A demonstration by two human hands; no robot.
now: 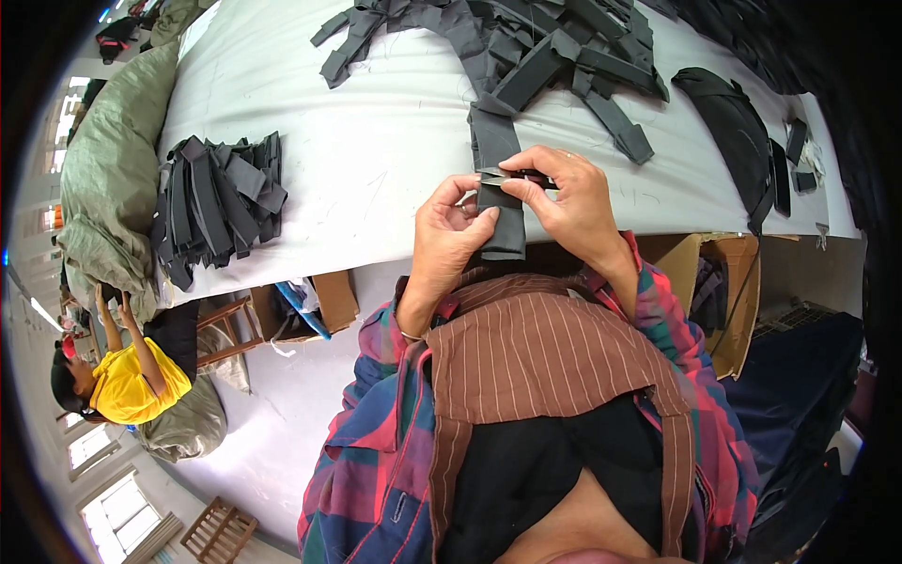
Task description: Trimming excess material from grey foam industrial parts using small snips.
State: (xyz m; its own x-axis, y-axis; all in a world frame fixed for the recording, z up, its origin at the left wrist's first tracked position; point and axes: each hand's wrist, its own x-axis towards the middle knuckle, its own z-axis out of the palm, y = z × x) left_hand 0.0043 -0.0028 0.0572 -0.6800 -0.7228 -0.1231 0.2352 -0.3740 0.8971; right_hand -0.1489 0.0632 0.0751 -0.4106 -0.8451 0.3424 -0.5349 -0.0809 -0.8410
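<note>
A dark grey fabric strip [505, 230] lies between my hands at the near edge of the white-covered table. Its near end hangs at that edge, while its far end runs back to a heap of similar strips [526, 80]. My left hand [443, 230] is closed on the strip's left side, with the thumb on top. In my right hand [581, 197] is a pair of small thread snips [494, 177], with metal blades and a dark handle partly hidden by the fingers. The blades point left across the strip, close to my left fingertips.
To the left, a stack of dark strips [221, 202] sits on the table [366, 132]. A black bag [725, 132] and a dark flat object [779, 179] lie at right. Below stands a cardboard box [738, 291]. A person in yellow [141, 385] touches a large grey-green sack [113, 179].
</note>
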